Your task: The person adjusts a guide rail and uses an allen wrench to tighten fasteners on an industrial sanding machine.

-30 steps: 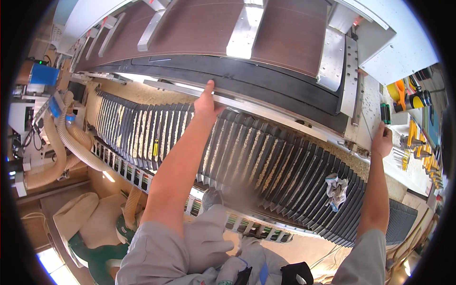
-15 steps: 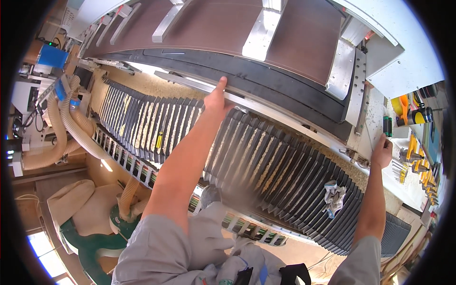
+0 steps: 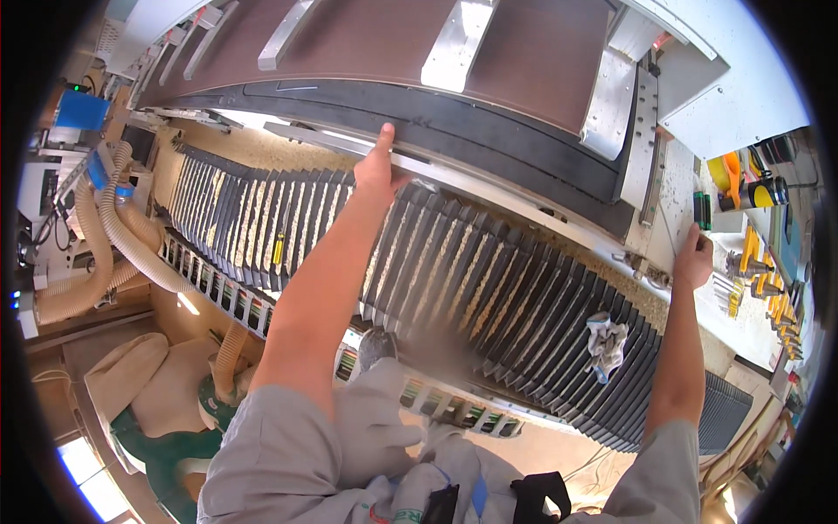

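A brown panel crossed by metal brackets is filling the top of a workshop machine, while a long black bellows cover is stretching across the middle below it, pale chips lying behind it and in its folds. Between panel and bellows, a black beam is running lengthwise, a bright metal strip along its near edge. At lower left, a beige bag is slumping below ribbed hoses, and at far right a white ledge is carrying tools. A person in grey sleeves is spreading both arms wide over the bellows. The left hand is clamping the near edge of the black beam, thumb lying on top, the other fingers partly hidden below. The right hand is reaching the ledge, well apart from the left. A crumpled grey-white glove is resting on the bellows near the right forearm; a yellow-handled tool is lying farther left. Smallest, a green-and-black object is sitting on the ledge at the right fingertips; whether they are gripping it, one cannot tell.
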Motion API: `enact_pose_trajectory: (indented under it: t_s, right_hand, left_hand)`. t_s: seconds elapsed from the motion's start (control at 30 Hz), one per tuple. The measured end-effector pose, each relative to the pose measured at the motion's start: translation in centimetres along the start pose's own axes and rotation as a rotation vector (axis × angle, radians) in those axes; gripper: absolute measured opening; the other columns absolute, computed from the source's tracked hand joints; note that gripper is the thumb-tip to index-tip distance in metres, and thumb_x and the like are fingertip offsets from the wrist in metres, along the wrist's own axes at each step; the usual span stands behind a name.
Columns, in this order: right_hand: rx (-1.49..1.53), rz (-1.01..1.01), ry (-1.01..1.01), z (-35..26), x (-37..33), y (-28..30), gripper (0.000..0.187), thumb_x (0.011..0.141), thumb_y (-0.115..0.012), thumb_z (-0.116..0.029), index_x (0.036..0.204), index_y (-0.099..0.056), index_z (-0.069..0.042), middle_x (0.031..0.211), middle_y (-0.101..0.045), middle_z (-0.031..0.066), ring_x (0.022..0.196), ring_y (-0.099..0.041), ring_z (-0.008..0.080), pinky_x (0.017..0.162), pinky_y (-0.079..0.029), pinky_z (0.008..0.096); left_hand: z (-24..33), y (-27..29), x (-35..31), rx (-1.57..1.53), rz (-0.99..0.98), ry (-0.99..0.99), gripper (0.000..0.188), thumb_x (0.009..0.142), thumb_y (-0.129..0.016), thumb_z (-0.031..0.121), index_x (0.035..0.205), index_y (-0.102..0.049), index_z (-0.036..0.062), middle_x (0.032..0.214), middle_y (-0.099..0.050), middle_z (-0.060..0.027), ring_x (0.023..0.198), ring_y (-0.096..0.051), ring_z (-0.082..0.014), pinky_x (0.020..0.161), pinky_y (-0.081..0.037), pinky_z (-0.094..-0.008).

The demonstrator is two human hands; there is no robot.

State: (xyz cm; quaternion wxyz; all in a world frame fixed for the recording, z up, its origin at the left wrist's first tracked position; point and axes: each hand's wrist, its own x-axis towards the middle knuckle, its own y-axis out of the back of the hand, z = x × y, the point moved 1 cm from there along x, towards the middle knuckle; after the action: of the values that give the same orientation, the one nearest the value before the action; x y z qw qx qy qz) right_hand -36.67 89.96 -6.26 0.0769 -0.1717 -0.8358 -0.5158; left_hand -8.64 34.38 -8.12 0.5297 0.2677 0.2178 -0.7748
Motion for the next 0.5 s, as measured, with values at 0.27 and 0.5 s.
enact_pose_trajectory:
  t_s: [0.27,0.5]
  right_hand:
    - [0.006,-0.031,-0.053,0.0,0.1,-0.2,0.058,0.085,-0.06,-0.064,0.099,-0.073,-0.009,0.092,-0.073,0.0068,0.085,-0.069,0.0247,0.077,-0.052,0.0377]
    - [0.008,-0.019,-0.033,-0.1,0.2,0.1,0.057,0.085,-0.061,-0.064,0.098,-0.073,-0.01,0.092,-0.073,0.006,0.085,-0.069,0.024,0.077,-0.052,0.037]
  left_hand:
    - [-1.5,-0.3,0.2,-0.02,0.026,0.021,0.085,0.071,-0.08,0.061,0.125,-0.054,0.001,0.117,-0.059,-0.0139,0.102,-0.061,-0.03,0.082,-0.058,-0.0486]
    - [-2.1,-1.1,-1.4,-0.097,-0.108,0.101,0.063,0.08,-0.072,0.06,0.112,-0.058,0.0088,0.102,-0.062,-0.0088,0.095,-0.062,-0.0262,0.092,-0.052,-0.0491]
